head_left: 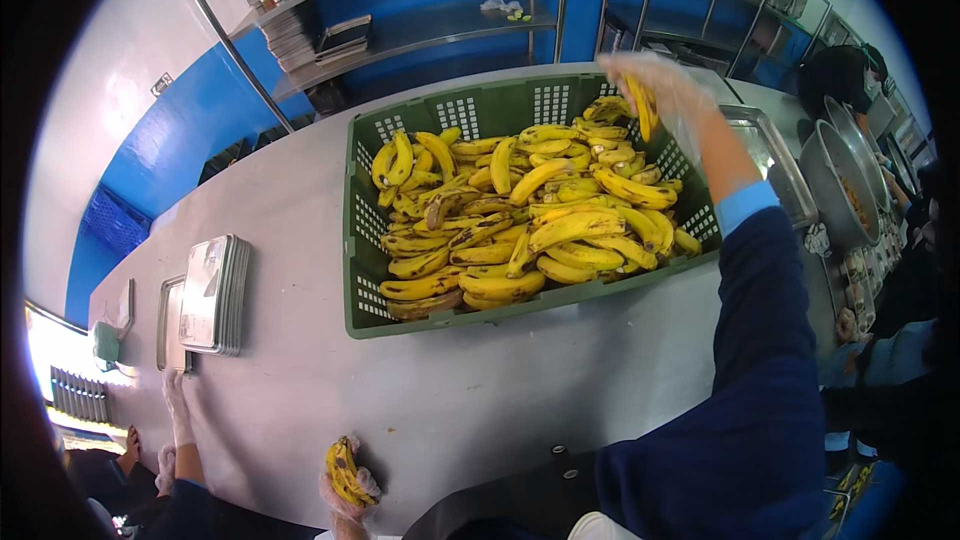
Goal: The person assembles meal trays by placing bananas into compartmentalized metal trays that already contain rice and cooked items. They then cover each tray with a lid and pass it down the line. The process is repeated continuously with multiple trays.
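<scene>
A large green plastic crate (440, 325) full of ripe yellow plantains (575, 230) with dark spots stands on the metal table. Over its far right corner reaches my right hand (660, 85), in a clear plastic glove, closed on a yellow plantain (642, 108); whether it grips more than one is hard to see. Low in the view, near the table's front edge, my gloved left hand (345, 500) is wrapped round a few spotted plantains (346, 472). They are held together, away from the crate.
On the left, a stack of metal trays (215, 290) overlaps another tray (172, 325), which a co-worker's gloved hand (177, 410) touches. Right of the crate lie a metal tray (770, 165) and large pots (840, 180), with people beyond. Metal shelves (420, 35) stand behind.
</scene>
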Demonstrator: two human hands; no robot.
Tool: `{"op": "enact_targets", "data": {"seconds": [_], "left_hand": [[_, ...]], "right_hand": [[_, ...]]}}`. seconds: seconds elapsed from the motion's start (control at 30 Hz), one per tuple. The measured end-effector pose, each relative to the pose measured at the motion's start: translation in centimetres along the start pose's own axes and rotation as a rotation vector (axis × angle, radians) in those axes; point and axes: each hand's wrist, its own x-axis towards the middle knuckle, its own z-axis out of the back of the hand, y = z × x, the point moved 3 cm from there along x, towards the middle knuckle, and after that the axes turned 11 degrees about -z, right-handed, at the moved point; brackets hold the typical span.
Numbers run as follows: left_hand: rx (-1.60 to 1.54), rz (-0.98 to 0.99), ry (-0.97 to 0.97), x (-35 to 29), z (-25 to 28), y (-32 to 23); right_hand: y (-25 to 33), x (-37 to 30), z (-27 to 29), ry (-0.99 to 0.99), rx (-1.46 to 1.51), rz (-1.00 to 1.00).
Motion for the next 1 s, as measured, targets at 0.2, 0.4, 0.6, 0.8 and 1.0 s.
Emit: {"op": "enact_targets", "data": {"seconds": [0.2, 0.4, 0.6, 0.8, 1.0], "left_hand": [[0.06, -0.058, -0.092, 0.2, 0.6, -0.1], [-0.025, 0.0, -0.144, 0.2, 1.4, 0.0], [-0.008, -0.029, -0.168, 0.0, 0.7, -0.2], [0.039, -0.088, -0.177, -0.2, 0.7, -0.3], [0.018, -0.046, -0.164, 0.2, 0.6, -0.4]], "right_hand": [[-12.9, 6.2, 0.4, -0.184, -0.904, -0.007], [-11.0, 7.7, -1.6, -0.083, -1.016, -0.072], [-8.9, 7.8, -4.3, 0.034, -1.489, 0.092], [-9.4, 8.5, -4.9, 0.158, -1.69, 0.265], [-8.9, 9.9, -5.8, 0.09, -1.478, -0.156]]}}
